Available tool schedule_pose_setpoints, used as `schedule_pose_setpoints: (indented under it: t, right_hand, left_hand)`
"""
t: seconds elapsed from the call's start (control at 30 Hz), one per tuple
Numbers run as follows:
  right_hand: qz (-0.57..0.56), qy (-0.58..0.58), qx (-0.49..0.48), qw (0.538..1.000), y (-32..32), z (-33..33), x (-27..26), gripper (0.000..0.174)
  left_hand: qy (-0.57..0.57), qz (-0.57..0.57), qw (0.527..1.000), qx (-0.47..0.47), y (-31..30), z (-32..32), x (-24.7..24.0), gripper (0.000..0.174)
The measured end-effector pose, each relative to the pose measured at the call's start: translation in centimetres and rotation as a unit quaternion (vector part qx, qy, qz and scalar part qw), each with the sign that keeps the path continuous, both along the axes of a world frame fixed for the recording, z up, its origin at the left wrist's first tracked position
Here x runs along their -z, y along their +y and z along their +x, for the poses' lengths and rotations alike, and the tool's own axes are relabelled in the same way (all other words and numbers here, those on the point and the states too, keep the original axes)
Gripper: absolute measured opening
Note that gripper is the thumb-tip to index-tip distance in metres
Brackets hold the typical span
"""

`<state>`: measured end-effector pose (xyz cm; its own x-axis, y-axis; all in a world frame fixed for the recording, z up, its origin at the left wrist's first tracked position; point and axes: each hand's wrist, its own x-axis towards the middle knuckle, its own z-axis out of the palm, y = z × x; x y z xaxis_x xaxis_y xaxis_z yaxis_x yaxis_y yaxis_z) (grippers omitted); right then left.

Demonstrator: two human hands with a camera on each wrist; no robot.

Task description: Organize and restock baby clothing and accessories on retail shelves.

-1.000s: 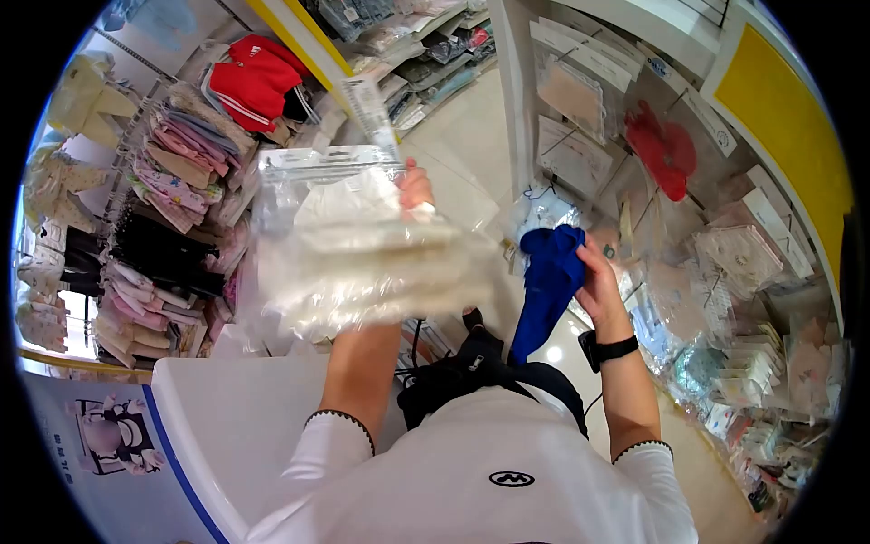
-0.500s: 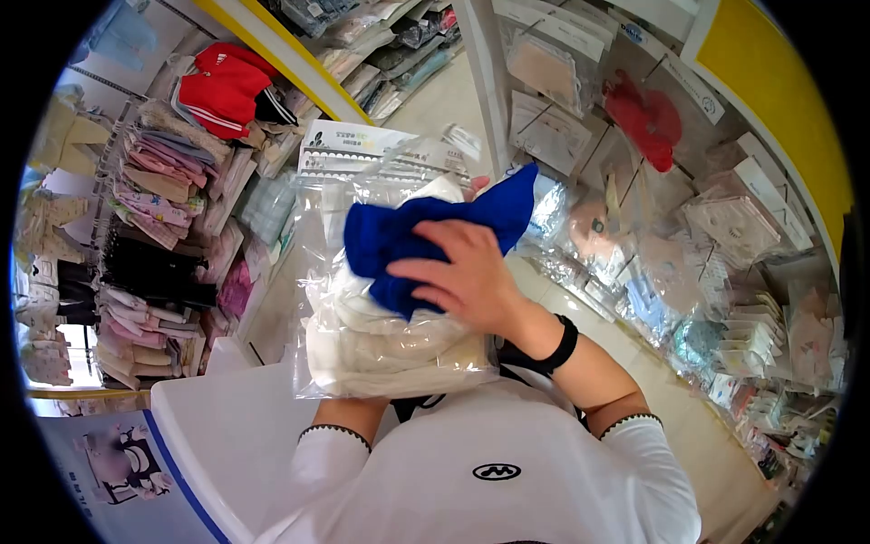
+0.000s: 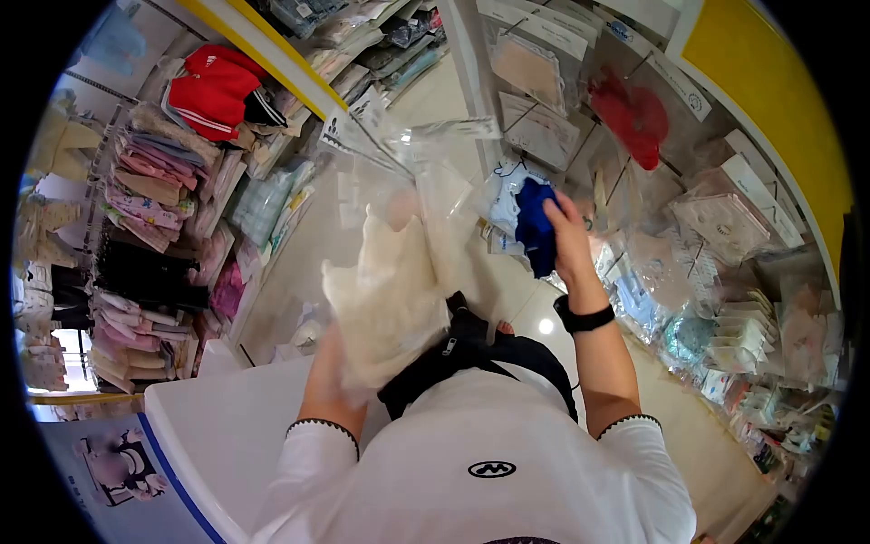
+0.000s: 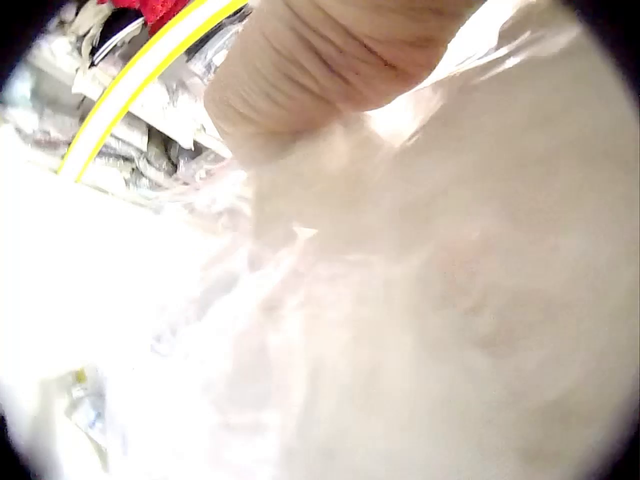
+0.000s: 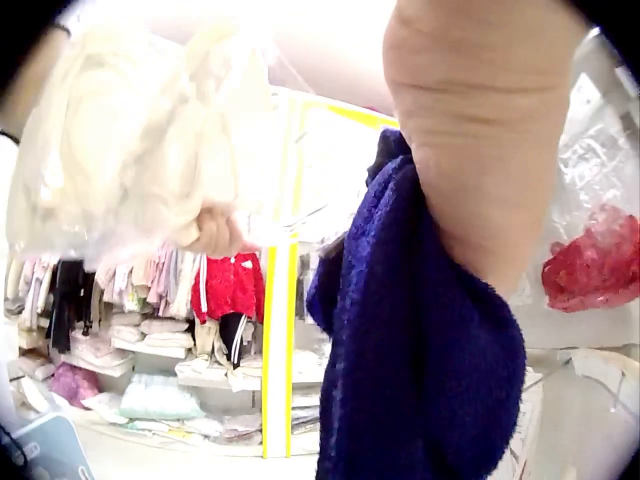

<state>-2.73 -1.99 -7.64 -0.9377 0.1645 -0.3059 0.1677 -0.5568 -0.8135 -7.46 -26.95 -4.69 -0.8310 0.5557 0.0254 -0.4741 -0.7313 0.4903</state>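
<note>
My left hand grips clear plastic bags with white header cards; a cream folded garment shows inside. Blurred plastic covers much of that hand in the head view, while its bare skin shows large at the top of the left wrist view. My right hand holds a bunched dark-blue cloth out to the right, fingers curled round it. The cloth's towel-like pile hangs below the hand in the right wrist view. Beyond it in the head view is a packaged light-blue item.
Packaged baby goods hang on hooks on the right rack, among them a red item. At the left are racks of small clothes and a red jacket. A white counter stands at the lower left, beside tiled floor.
My right hand brought the blue cloth over the bags to wipe across them, then drew it back to the right. The bags in my left hand have tilted and swung, with the header cards turned.
</note>
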Motion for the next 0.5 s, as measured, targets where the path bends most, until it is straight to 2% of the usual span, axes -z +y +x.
schedule_pose_setpoints:
  t: [0.1, 0.2, 0.3, 0.33, 0.37, 0.43, 0.47, 0.5]
  right_hand:
    - [-0.098, 0.048, 0.031, 0.994, 1.7, 1.7, -1.0, 0.038]
    - [-0.081, 0.134, 0.097, 0.983, 0.2, 2.8, -3.9, 0.037]
    - [0.134, 0.268, 0.110, 0.948, -1.9, 4.1, -7.9, 0.035]
    - [0.352, 0.316, 0.143, 0.869, -2.4, 4.0, -8.1, 0.030]
    - [0.384, 0.336, 0.097, 0.854, -3.2, 4.6, -9.7, 0.028]
    - [0.384, 0.358, 0.128, 0.841, -4.3, 4.7, -10.0, 0.028]
    - [0.368, 0.302, 0.176, 0.862, -4.2, 4.8, -9.7, 0.029]
    - [0.293, 0.248, 0.226, 0.895, -3.8, 4.4, -8.9, 0.030]
  left_hand:
    - [0.010, -0.007, 1.000, -0.008, -0.5, -1.3, -0.5, 0.026]
    - [0.012, -0.002, 1.000, -0.013, 0.0, -1.4, -1.0, 0.026]
    - [0.011, 0.000, 1.000, -0.006, 1.1, -0.8, -0.8, 0.026]
    - [0.010, -0.002, 1.000, -0.002, 1.8, -0.9, -0.5, 0.025]
    - [0.008, 0.000, 1.000, 0.003, 2.3, -0.5, -0.4, 0.025]
    - [0.014, -0.006, 1.000, 0.008, 3.0, -0.2, -0.4, 0.025]
    - [0.018, -0.018, 1.000, 0.004, 2.8, -0.1, -0.6, 0.025]
    - [0.021, -0.032, 0.999, 0.005, 2.3, -0.3, -1.0, 0.025]
